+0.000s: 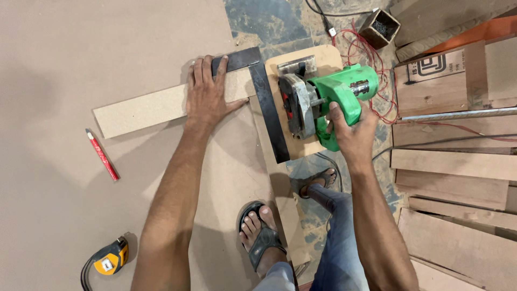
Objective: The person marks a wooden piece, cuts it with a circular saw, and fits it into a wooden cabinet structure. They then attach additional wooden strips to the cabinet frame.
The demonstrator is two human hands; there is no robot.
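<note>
Firmly, the left hand (pixel 207 97) presses flat on a steel square (pixel 264 94); the right hand (pixel 350 132) grip is clamped on a green circular saw (pixel 328 102)

Green saw (pixel 334 102); black square (pixel 267 102); red pencil (pixel 102 154); yellow tape measure (pixel 110 258); tan board (pixel 81 54).

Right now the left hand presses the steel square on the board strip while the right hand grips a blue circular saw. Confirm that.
Not quite: the circular saw is green, not blue, as the head view shows. The left hand does press the steel square on the board strip, and the right hand grips the saw.
</note>
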